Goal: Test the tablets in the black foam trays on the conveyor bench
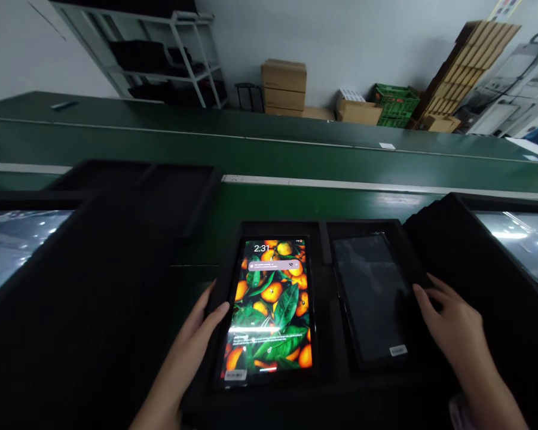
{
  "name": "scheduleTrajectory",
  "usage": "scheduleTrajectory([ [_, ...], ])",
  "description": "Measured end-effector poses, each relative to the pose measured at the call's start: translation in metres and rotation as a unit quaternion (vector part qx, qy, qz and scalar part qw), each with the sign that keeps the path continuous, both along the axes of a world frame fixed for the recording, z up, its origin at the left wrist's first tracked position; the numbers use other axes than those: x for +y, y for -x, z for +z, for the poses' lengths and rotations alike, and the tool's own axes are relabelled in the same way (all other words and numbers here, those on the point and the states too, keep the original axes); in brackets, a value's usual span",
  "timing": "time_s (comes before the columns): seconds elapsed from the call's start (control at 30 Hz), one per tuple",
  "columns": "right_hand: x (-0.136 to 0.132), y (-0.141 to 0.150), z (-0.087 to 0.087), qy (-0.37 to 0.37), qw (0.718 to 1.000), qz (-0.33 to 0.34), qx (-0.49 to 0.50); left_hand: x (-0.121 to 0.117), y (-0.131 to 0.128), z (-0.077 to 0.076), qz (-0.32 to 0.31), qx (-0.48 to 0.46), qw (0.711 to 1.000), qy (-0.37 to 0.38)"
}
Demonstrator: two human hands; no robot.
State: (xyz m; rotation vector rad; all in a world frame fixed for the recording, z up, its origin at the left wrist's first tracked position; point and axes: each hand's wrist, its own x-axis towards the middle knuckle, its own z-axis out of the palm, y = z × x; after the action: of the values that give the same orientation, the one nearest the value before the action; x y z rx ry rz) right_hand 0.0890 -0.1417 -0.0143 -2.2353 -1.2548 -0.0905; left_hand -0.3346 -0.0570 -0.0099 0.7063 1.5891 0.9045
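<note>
Between my hands is a black two-compartment tray (333,310). Its left compartment holds a tablet (273,304) with a lit screen showing oranges and leaves and the time 2:31. In the right compartment lies a second tablet (372,292), its screen dark and a small white label near its lower edge. My left hand (201,325) grips the tray's left wall, thumb on the rim beside the lit tablet. The right wall is gripped by my right hand (452,316), thumb on top and some fingers hidden behind the edge.
Black trays (130,185) stand at the left, one holding a film-covered screen (18,245). Stacked trays (457,221) rise at the right with another shiny screen (524,245). Beyond the green bench (296,158) are cardboard boxes (284,83), a green crate (394,101) and a shelf (183,54).
</note>
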Motion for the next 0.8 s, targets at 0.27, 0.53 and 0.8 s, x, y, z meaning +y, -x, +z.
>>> scheduleTrajectory([
  [0.27, -0.043, 0.008, -0.015, -0.085, 0.993, 0.033, -0.073, -0.003, 0.002, 0.003, -0.031, -0.024, 0.999, 0.003],
  [0.53, -0.039, -0.008, -0.011, -0.095, 0.990, 0.101, -0.037, -0.005, -0.004, 0.017, -0.098, 0.043, 0.994, -0.036],
  [0.8, -0.011, 0.013, 0.015, -0.121, 0.956, 0.263, -0.045, 0.026, -0.009, 0.014, -0.146, 0.260, 0.951, -0.080],
])
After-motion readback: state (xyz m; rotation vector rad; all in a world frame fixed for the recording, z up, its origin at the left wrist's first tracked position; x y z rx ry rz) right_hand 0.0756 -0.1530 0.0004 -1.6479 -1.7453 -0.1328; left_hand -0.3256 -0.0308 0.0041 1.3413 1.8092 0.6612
